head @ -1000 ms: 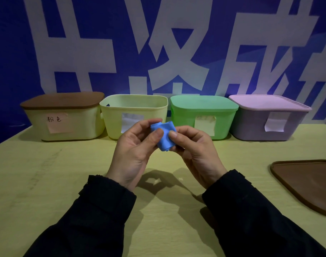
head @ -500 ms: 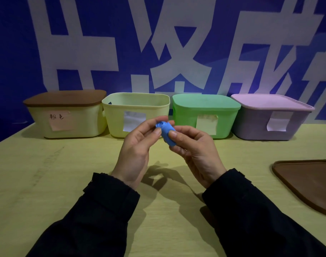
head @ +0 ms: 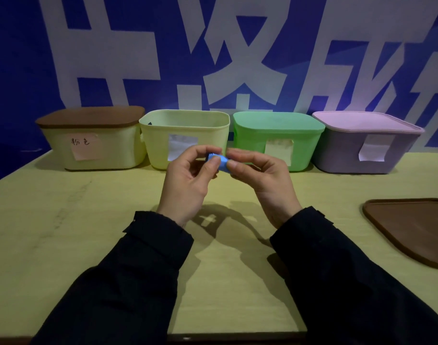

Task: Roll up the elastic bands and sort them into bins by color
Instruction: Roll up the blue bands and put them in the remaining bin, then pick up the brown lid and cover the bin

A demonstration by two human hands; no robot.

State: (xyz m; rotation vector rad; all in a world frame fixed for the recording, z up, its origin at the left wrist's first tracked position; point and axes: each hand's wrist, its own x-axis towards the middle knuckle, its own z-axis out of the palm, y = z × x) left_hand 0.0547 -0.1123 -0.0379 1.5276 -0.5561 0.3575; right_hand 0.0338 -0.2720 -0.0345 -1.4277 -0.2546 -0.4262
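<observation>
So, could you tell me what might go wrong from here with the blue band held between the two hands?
1. The blue band is only pinched at the fingertips of the left hand and right hand; a loose grip could let the roll spring open.
2. Only the yellow bin is open; the green bin and purple bin are lidded, their labels unreadable, so missorting is possible.

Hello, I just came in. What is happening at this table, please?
A person in dark sleeves holds a small blue rolled elastic band above the yellow-green table, pinched between the left hand and the right hand. Behind stand four plastic bins. Only the open pale yellow-green bin has no lid; its neighbours are covered. A loose brown lid lies on the right.
</observation>
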